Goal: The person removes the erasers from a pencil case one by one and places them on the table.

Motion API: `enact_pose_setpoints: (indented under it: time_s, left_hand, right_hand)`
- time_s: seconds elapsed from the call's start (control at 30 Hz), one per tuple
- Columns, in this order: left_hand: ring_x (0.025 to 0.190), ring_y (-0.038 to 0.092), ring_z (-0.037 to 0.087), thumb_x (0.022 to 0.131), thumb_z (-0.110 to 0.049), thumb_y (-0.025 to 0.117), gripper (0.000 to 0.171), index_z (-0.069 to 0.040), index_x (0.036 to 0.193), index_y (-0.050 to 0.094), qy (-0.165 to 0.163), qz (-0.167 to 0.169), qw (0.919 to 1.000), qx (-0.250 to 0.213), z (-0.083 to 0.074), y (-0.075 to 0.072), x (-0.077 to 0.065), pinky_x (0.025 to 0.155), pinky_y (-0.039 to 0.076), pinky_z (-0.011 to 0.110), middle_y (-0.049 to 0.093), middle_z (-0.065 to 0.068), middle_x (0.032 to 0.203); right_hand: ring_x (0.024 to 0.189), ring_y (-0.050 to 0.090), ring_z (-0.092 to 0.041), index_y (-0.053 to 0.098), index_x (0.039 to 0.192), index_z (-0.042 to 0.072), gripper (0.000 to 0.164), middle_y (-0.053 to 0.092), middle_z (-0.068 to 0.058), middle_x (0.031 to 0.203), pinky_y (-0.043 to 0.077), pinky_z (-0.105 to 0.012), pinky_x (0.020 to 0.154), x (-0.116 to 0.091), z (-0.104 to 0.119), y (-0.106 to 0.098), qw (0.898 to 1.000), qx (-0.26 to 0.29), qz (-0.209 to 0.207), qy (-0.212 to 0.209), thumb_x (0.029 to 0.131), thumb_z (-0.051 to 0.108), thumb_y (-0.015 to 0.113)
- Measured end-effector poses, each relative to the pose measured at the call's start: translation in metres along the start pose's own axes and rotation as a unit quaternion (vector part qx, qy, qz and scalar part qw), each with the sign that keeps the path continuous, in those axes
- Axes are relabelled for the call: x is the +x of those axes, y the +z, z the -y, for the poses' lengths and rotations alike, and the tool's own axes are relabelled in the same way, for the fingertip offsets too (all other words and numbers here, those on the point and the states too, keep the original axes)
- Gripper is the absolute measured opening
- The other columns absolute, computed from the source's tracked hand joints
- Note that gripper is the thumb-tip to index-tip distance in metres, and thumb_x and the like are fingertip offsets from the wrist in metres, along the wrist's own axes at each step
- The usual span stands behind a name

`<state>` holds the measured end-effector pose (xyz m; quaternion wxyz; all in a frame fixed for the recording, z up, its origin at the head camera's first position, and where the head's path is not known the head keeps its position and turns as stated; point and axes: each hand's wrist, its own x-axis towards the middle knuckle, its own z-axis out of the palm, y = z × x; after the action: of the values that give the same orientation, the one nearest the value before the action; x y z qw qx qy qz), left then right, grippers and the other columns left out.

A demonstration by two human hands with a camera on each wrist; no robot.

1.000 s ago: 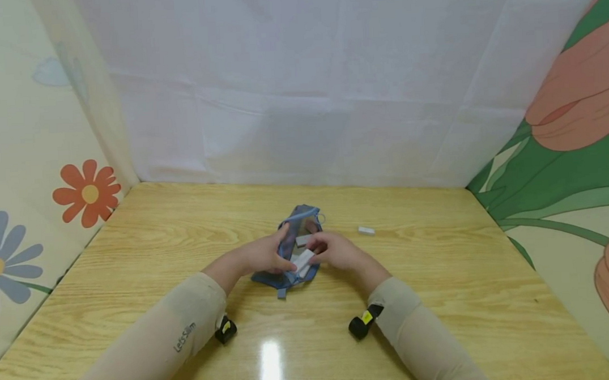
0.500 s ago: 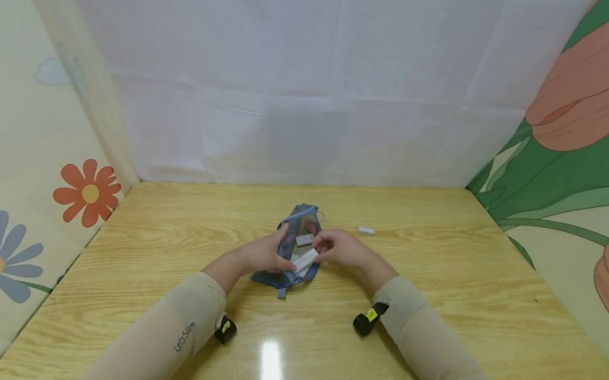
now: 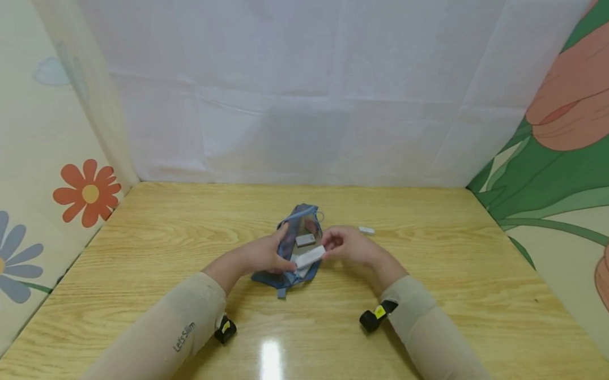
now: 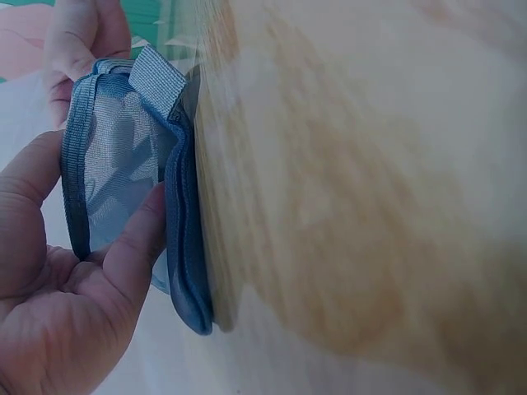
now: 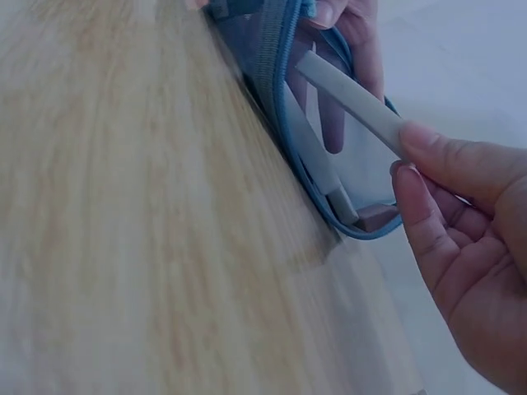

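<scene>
A blue mesh zip pouch point(image 3: 274, 280) lies on the table with its mouth open. My left hand point(image 3: 264, 254) grips the pouch's side, the thumb at the opening and the fingers round the mesh. Between thumb and fingertips, my right hand point(image 3: 354, 249) pinches one end of a flat white bar point(image 3: 311, 256). The bar's far end still reaches into the pouch mouth, as the right wrist view shows. Inside the pouch is another block point(image 3: 305, 240), white on top with a darker side. More pale bars point(image 5: 317, 156) lie along the pouch's lower wall.
A small white block point(image 3: 366, 230) sits on the wooden table point(image 3: 440, 263) to the right, beyond my right hand. White cloth point(image 3: 302, 128) hangs behind the table, and flower-patterned panels stand left and right. Each wrist carries a black camera point(image 3: 226, 329).
My right hand has shifted right and slightly away, pulling the white bar partly out of the pouch and turning it flatter. The left hand and pouch have hardly moved.
</scene>
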<state>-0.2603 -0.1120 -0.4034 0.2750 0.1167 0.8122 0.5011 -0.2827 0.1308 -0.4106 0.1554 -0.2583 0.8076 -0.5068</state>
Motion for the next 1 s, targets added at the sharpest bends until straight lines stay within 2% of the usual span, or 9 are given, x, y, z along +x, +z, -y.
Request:
enact_pose_setpoints:
  time_s: [0.1, 0.17, 0.3, 0.5, 0.7, 1.0]
  left_hand:
    - [0.091, 0.059, 0.018, 0.075, -0.011, 0.075, 0.113, -0.017, 0.146, -0.012, -0.003, 0.004, 0.9999, -0.01, 0.0, 0.0, 0.0, 0.075, 0.052, 0.03, 0.012, 0.017, 0.151]
    - [0.091, 0.06, 0.018, 0.075, -0.01, 0.075, 0.113, -0.017, 0.146, -0.012, -0.006, 0.004, 0.9999, -0.013, -0.001, 0.0, 0.0, 0.075, 0.052, 0.03, 0.012, 0.017, 0.151]
    - [0.09, 0.06, 0.018, 0.075, -0.008, 0.075, 0.112, -0.017, 0.147, -0.012, -0.008, 0.002, 0.9999, -0.014, -0.002, 0.0, -0.001, 0.075, 0.052, 0.03, 0.011, 0.015, 0.151]
    - [0.089, 0.06, 0.019, 0.075, -0.008, 0.075, 0.113, -0.018, 0.147, -0.012, -0.009, 0.002, 0.9999, -0.012, -0.001, 0.0, 0.0, 0.075, 0.052, 0.03, 0.009, 0.014, 0.152]
    - [0.089, 0.06, 0.018, 0.074, -0.009, 0.076, 0.113, -0.018, 0.147, -0.011, -0.01, -0.002, 0.9999, -0.008, -0.001, 0.0, 0.001, 0.074, 0.052, 0.029, 0.01, 0.014, 0.152]
    - [0.086, 0.059, 0.019, 0.074, -0.009, 0.076, 0.113, -0.017, 0.147, -0.01, -0.007, -0.005, 0.9999, -0.008, 0.0, 0.0, 0.001, 0.073, 0.052, 0.03, 0.018, 0.018, 0.148]
  right_hand:
    - [0.076, 0.059, -0.02, 0.061, 0.089, 0.001, 0.021, 0.062, -0.01, 0.081, 0.051, -0.033, 0.07, -0.002, 0.0, -0.004, 1.0, -0.008, -0.011, 0.005, 0.072, 0.0, 0.073]
    - [0.074, 0.059, -0.018, 0.062, 0.089, 0.003, 0.021, 0.062, -0.007, 0.08, 0.051, -0.03, 0.069, 0.0, -0.008, -0.007, 1.0, -0.012, -0.019, -0.003, 0.072, 0.001, 0.074]
    - [0.073, 0.058, -0.017, 0.062, 0.09, 0.001, 0.021, 0.062, -0.008, 0.08, 0.051, -0.028, 0.067, -0.001, -0.007, -0.011, 0.999, -0.017, -0.031, -0.009, 0.072, -0.001, 0.074]
    - [0.074, 0.056, -0.021, 0.061, 0.091, -0.005, 0.02, 0.061, -0.015, 0.082, 0.051, -0.038, 0.069, -0.011, 0.012, -0.016, 0.999, -0.007, -0.035, -0.013, 0.073, -0.003, 0.071]
    - [0.074, 0.056, -0.017, 0.062, 0.09, 0.0, 0.02, 0.06, -0.009, 0.082, 0.05, -0.026, 0.065, -0.011, 0.0, -0.028, 0.998, -0.002, -0.058, -0.016, 0.073, 0.002, 0.073]
    - [0.078, 0.056, -0.021, 0.063, 0.091, 0.003, 0.02, 0.061, -0.01, 0.085, 0.05, -0.027, 0.067, -0.016, -0.01, -0.048, 0.994, -0.028, -0.102, 0.01, 0.075, 0.005, 0.073]
